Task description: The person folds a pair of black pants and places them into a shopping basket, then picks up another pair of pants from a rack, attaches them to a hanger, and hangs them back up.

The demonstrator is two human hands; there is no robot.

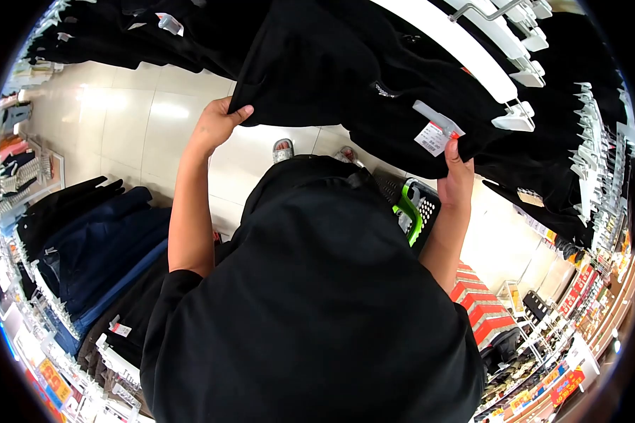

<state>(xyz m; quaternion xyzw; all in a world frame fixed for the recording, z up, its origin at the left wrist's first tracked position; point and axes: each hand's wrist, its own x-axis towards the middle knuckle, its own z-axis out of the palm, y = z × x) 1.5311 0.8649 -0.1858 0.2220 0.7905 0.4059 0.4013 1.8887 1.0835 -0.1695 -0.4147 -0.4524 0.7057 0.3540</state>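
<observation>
A black garment stretches between my hands, hanging by a white clip hanger. My left hand pinches its left edge, thumb on top and fingers behind the cloth. On the other side, my right hand grips the lower right edge beside a white price tag, thumb in front. A clear plastic strip carries the tag, and a small pale logo shows on the cloth. Folds hide most of the fingers of both hands.
More white hangers with black clothes line the rack at the upper right. Dark blue jeans hang at my left. A black basket with a green handle is by my right arm. Red-and-white striped boxes stand lower right.
</observation>
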